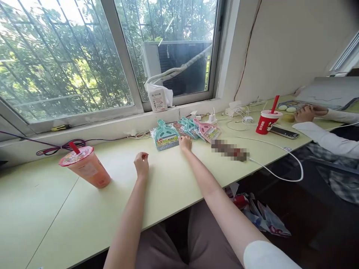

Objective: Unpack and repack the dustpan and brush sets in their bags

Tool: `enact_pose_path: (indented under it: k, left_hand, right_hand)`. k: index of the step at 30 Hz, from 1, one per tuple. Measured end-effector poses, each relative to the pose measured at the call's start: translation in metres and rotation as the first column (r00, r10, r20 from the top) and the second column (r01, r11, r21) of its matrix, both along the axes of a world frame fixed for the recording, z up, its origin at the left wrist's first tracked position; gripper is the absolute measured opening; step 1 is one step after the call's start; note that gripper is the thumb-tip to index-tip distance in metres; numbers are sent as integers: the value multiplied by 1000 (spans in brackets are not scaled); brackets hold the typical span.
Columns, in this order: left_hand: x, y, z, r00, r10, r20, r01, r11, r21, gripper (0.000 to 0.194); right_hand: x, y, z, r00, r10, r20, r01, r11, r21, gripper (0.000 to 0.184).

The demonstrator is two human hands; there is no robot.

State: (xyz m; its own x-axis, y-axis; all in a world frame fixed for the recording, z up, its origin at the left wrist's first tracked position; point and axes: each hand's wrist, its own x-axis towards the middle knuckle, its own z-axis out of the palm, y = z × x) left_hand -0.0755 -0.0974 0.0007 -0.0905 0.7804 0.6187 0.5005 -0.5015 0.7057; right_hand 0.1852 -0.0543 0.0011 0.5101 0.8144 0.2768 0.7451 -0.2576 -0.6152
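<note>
The right hand (185, 143) lies curled at the far side of the desk, its fingertips down just against the right edge of a teal dustpan packet (166, 139). No pinch shows, and I cannot tell whether it has any hold on the packet. The left hand (141, 163) rests apart from it, loosely curled and holding nothing, on the pale green desk (42, 201). The packets lie in a row along the far edge of the desk, below the window sill (92, 127), a little right of centre. Their plastic wrap looks slick, so a packet like these is probably best taken by pinching the edge of its card between thumb and fingers, not pressed from above. Overlapping ones are better slid apart first, so that one does not drag the next. There are at least four packets: one teal lying alone on the left, two more teal (187, 127) overlapping to its right, and one pink (206, 130) at the right end, though the overlap could hide another. There are two drink cups, each with a red straw: a peach one (86, 168) to the left and a red one (267, 122) to the right. One phone (283, 132) lies beside the red cup, and one blurred strip (230, 150) lies right of the packets. Further right, one hand of a co-worker (304, 114) rests on the desk.
</note>
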Motion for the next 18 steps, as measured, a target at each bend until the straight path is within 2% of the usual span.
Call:
enact_pose_path:
  k: [6,9,11,14,16,18]
  left_hand:
    - [4,5,0,996,-20,-88,21,1000,10,19]
    - [4,7,0,997,-7,-75,6,1000,-11,22]
    - [5,7,1,1000,17,-10,-17,997,-77,20]
    - [8,8,1,990,55,129,-17,960,-279,24]
    - [9,9,1,983,103,152,-35,918,-396,24]
    - [7,11,0,979,152,135,-79,895,-439,24]
  right_hand:
    - [2,-8,2,999,-42,-15,42,999,-13,30]
    - [3,-20,4,999,3,-39,-6,998,-63,31]
    - [1,-30,5,999,40,-10,-41,994,-97,30]
    - [-10,-44,6,993,111,49,-107,991,-80,28]
    - [-22,-50,7,980,184,72,-181,983,-40,27]
    - [-34,-53,7,963,253,94,-253,967,-5,27]
